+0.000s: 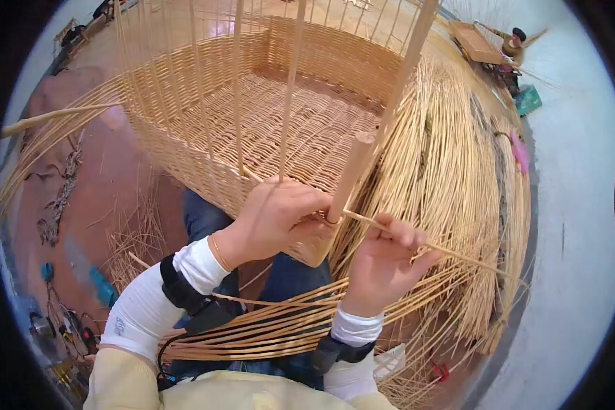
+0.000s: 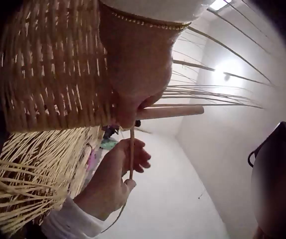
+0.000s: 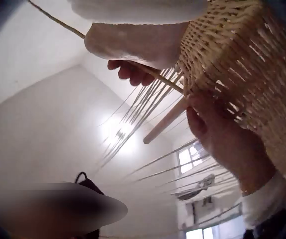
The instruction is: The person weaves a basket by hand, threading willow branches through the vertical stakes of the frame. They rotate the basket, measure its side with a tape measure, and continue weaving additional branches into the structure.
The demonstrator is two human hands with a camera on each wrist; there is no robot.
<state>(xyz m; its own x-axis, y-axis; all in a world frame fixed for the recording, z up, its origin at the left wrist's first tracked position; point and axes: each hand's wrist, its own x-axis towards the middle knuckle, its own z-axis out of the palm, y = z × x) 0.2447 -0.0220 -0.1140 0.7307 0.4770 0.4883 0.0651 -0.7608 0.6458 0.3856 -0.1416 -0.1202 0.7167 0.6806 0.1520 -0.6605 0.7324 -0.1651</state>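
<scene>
A square-cornered wicker basket [image 1: 212, 184] with tall upright stakes tilts over the person's lap. The left hand [image 1: 280, 215] is at its near corner, thumb and fingers pinching a thin wicker rod [image 1: 468, 258] beside a thick wooden post [image 1: 352, 171]. In the left wrist view those fingertips meet the rod close to the basket's rim, and the woven wall hides part of the corner. To the right, the right hand [image 1: 386, 263] holds the same rod between thumb and fingers. The rod's free end runs past this hand to the right.
A large pile of long wicker rods [image 1: 444, 157] covers the floor at right. More rods [image 1: 253, 335] lie across the lap. Tools [image 1: 65, 331] lie at lower left, and a white wall [image 1: 574, 225] stands at right. Another person [image 1: 516, 41] is at the far right.
</scene>
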